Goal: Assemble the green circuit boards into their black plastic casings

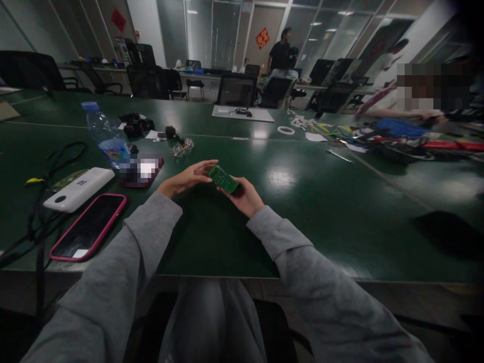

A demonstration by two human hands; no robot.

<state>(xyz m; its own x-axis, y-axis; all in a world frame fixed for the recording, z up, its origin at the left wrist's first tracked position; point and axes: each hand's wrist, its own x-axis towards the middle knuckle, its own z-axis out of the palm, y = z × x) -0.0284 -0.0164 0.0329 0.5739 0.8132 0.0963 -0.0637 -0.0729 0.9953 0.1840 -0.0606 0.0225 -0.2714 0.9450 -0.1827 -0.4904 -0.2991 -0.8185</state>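
A small green circuit board (226, 180) is held tilted above the green table, between my two hands. My right hand (244, 195) grips its right end, thumb along the upper edge and fingers beneath. At the board's left end is my left hand (191, 176), its thumb and fingers closed around that edge. Fine pale markings show on the board's face; its underside is hidden. Left of my hands lie a dark red-edged phone (140, 172) and a pair of glasses (183, 147).
On the left of the green table (302, 227) are a pink-cased phone (88, 227), a white power bank (79, 190), black cables and a plastic bottle (108, 136). Tangled wires (333, 131), a tape roll (286, 130) and a metal tool (340, 156) lie right. A person sits far right.
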